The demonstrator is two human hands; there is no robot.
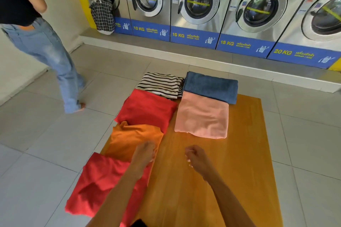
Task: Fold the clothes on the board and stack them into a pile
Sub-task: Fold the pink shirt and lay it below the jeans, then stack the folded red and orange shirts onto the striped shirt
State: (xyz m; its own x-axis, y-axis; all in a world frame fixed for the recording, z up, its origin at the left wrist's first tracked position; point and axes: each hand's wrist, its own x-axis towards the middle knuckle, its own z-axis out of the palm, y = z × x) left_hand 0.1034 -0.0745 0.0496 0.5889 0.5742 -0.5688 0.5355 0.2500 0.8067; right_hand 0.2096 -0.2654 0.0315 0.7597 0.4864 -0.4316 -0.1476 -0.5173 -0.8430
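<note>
A wooden board [239, 153] lies on the tiled floor. Along its left side lie a loose red garment [99, 184] nearest me, an orange garment [132, 138], a folded red garment [147, 108] and a striped black-and-white garment [160, 84] at the far end. On the right of these sit a folded pink cloth [202, 116] and a folded blue towel [210, 86]. My left hand [144, 153] rests on the orange garment's right edge, fingers bent down; whether it grips the cloth I cannot tell. My right hand [195, 155] hovers over bare board, fingers curled shut, holding nothing.
A row of steel washing machines [199, 5] on a raised step lines the far wall. A checked bag [102, 14] hangs at the leftmost machine's open door. A person in blue jeans [55, 61] stands on the tiles at the left. Grey floor tiles surround the board.
</note>
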